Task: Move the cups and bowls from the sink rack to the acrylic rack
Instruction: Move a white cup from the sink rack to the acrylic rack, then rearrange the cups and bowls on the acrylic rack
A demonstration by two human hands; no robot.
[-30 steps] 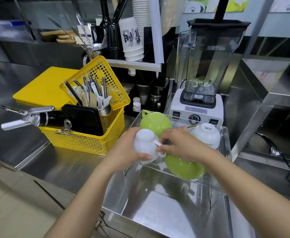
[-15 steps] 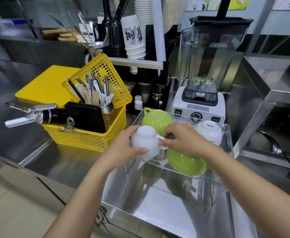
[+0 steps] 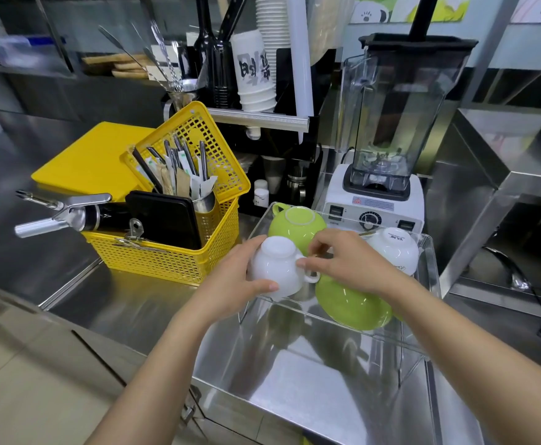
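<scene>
Left hand (image 3: 237,281) cupping upturned white cup (image 3: 277,268) on acrylic rack (image 3: 428,284); right hand (image 3: 347,260) pinching its handle.

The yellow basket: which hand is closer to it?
Left. The left hand cups the white cup just right of the yellow basket; the right hand is beyond the cup.
</scene>
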